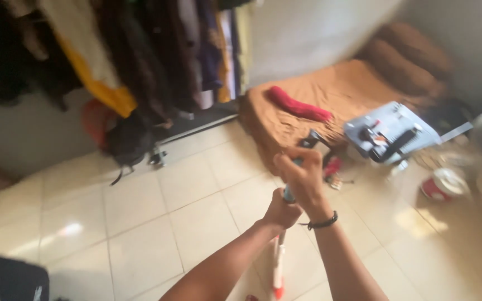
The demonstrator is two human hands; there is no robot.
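Both hands grip a slim white-and-red pole upright above the glossy tiled floor: left hand fisted low, right hand wrapped higher; motion blur hides its top.

Illumination: warm daylight, bright on the right side of the frame, dimmer toward the left. The pale wall at upper centre is washed out. Glare patches show on the tiled floor at lower left and at right of centre. The hanging clothes at upper left sit in deep shade with little detail. Motion blur affects the whole frame, heaviest at the right edge and upper right corner. The horizon is tilted. Both hands at centre are soft-edged, and their forearms are moderately lit.
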